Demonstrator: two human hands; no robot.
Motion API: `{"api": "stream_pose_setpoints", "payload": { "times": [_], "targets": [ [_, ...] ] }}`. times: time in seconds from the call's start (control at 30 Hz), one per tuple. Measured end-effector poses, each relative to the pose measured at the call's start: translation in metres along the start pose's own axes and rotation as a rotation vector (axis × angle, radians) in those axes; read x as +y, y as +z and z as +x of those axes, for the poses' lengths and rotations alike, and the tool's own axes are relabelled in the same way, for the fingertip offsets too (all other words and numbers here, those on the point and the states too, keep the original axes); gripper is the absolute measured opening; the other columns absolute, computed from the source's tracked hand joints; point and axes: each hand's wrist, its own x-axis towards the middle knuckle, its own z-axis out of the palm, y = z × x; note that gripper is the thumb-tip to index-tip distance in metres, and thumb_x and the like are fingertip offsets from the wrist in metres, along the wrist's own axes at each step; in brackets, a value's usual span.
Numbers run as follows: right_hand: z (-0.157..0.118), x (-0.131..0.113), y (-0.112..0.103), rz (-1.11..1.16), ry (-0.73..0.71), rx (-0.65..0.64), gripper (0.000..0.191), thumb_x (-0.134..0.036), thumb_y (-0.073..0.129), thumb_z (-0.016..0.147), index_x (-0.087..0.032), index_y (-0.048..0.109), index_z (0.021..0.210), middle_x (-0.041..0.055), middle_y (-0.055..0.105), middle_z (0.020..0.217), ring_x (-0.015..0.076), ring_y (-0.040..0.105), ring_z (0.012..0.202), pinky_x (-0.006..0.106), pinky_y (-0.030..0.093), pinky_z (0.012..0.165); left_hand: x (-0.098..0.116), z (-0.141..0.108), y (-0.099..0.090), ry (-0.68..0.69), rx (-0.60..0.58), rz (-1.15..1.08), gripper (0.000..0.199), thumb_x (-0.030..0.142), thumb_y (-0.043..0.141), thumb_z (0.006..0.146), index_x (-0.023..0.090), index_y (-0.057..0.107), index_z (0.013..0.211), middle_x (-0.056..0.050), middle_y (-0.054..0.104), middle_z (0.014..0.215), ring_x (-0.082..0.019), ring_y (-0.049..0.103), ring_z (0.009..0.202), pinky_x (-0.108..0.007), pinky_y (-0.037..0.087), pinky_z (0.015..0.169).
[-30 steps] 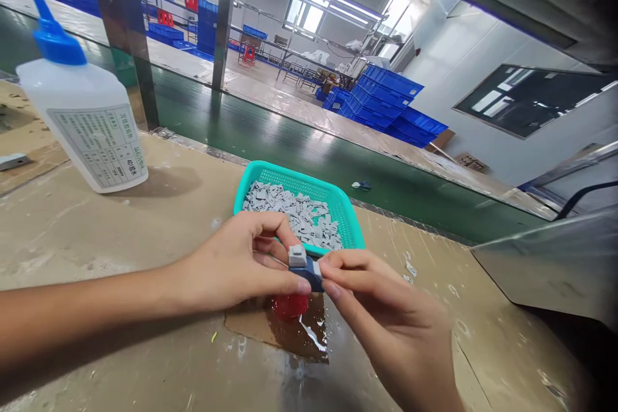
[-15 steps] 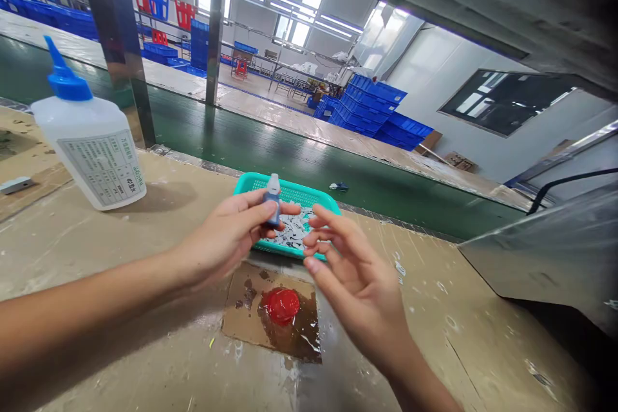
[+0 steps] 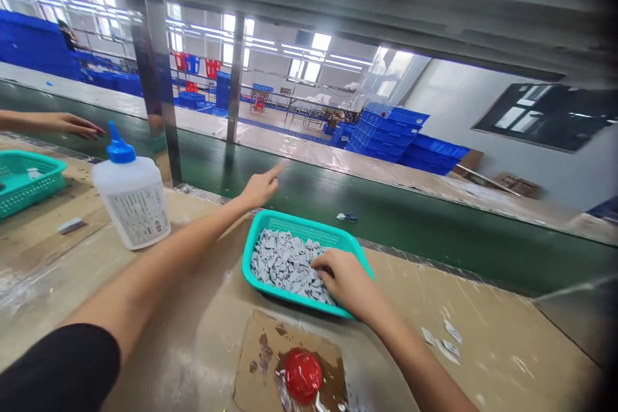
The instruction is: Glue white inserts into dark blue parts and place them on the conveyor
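Observation:
My left hand (image 3: 261, 190) is stretched over the near edge of the green conveyor belt (image 3: 309, 190). Its index finger points forward, the other fingers are loosely curled, and I see nothing held in it. My right hand (image 3: 345, 273) dips into the right side of a turquoise plastic basket (image 3: 309, 302). The fingers are bent and slightly apart, touching a heap of small grey plastic pieces (image 3: 284, 264); no piece is visibly gripped. In front of the basket, a wet red cap-like object (image 3: 303, 374) sits on a stained cardboard square (image 3: 253, 370).
A white glue bottle (image 3: 138, 203) with a blue nozzle stands left of my forearm. Another person's hand (image 3: 72, 123) reaches over the belt beside a second turquoise basket (image 3: 33, 190). A small white-and-dark part (image 3: 346, 217) lies on the belt. Loose pieces (image 3: 449, 344) lie at right.
My left hand has moved forward over the belt, and the small grey-and-dark-blue bottle-shaped thing it held no longer shows. My right hand has gone down into the basket. The view has turned left.

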Motion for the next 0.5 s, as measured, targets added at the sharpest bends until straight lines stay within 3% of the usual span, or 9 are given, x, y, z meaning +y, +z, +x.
{"api": "stream_pose_setpoints", "payload": {
  "times": [0.07, 0.17, 0.23, 0.33, 0.4, 0.43, 0.5],
  "targets": [
    [0.001, 0.003, 0.004, -0.019, -0.013, 0.046, 0.028, -0.005, 0.041, 0.068, -0.014, 0.068, 0.073, 0.0094, 0.065, 0.075, 0.0225, 0.059, 0.072, 0.032, 0.046, 0.064, -0.01, 0.007, 0.002, 0.019, -0.032, 0.127, 0.056, 0.011, 0.044, 0.073, 0.017, 0.038, 0.129, -0.005, 0.061, 0.074, -0.018, 0.056, 0.08, -0.028, 0.039, 0.077],
    [0.001, 0.011, 0.009, -0.026, -0.025, 0.142, 0.03, -0.009, 0.038, 0.068, -0.013, 0.065, 0.081, 0.009, 0.063, 0.073, 0.0204, 0.058, 0.064, 0.032, 0.047, 0.058, -0.011, 0.001, -0.001, 0.034, -0.043, 0.294, 0.056, 0.015, 0.048, 0.072, 0.016, 0.039, 0.127, -0.013, 0.059, 0.103, -0.029, 0.049, 0.106, -0.041, 0.035, 0.087],
    [0.002, 0.014, 0.01, -0.019, -0.023, 0.199, 0.029, -0.013, 0.038, 0.067, -0.013, 0.064, 0.08, 0.0087, 0.062, 0.069, 0.0197, 0.057, 0.058, 0.031, 0.046, 0.054, -0.001, -0.019, -0.012, 0.054, -0.035, 0.368, 0.058, 0.019, 0.048, 0.074, 0.018, 0.033, 0.13, -0.016, 0.043, 0.127, -0.032, 0.033, 0.121, -0.046, 0.027, 0.094],
    [0.004, 0.014, 0.009, 0.026, -0.034, 0.255, 0.024, -0.017, 0.038, 0.065, -0.015, 0.062, 0.071, 0.0084, 0.06, 0.065, 0.0198, 0.057, 0.056, 0.031, 0.046, 0.05, 0.022, -0.073, -0.048, 0.192, 0.047, 0.48, 0.059, 0.016, 0.045, 0.078, 0.024, 0.025, 0.133, -0.011, 0.021, 0.142, -0.026, 0.011, 0.131, -0.044, 0.016, 0.103],
    [0.006, 0.012, 0.008, 0.063, -0.059, 0.284, 0.021, -0.019, 0.039, 0.064, -0.017, 0.06, 0.066, 0.0073, 0.059, 0.063, 0.0194, 0.056, 0.054, 0.031, 0.045, 0.05, 0.033, -0.12, -0.08, 0.433, 0.297, 0.626, 0.056, 0.013, 0.046, 0.077, 0.028, 0.029, 0.129, -0.008, 0.022, 0.141, -0.024, 0.01, 0.132, -0.045, 0.015, 0.104],
    [0.007, 0.011, 0.007, 0.079, -0.07, 0.297, 0.019, -0.019, 0.04, 0.063, -0.018, 0.059, 0.064, 0.0067, 0.059, 0.062, 0.0189, 0.056, 0.053, 0.03, 0.045, 0.049, 0.035, -0.142, -0.096, 0.479, 0.447, 0.663, 0.058, 0.015, 0.051, 0.075, 0.03, 0.029, 0.127, -0.007, 0.023, 0.14, -0.024, 0.013, 0.131, -0.046, 0.015, 0.104],
    [0.007, 0.009, 0.005, 0.114, -0.082, 0.327, 0.015, -0.021, 0.043, 0.062, -0.019, 0.057, 0.062, 0.006, 0.058, 0.062, 0.0181, 0.055, 0.052, 0.031, 0.045, 0.049, 0.028, -0.178, -0.123, 0.376, 0.723, 0.644, 0.079, 0.025, 0.065, 0.065, 0.027, 0.02, 0.129, -0.012, 0.021, 0.139, -0.029, 0.017, 0.129, -0.05, 0.018, 0.102]
  ]
}}
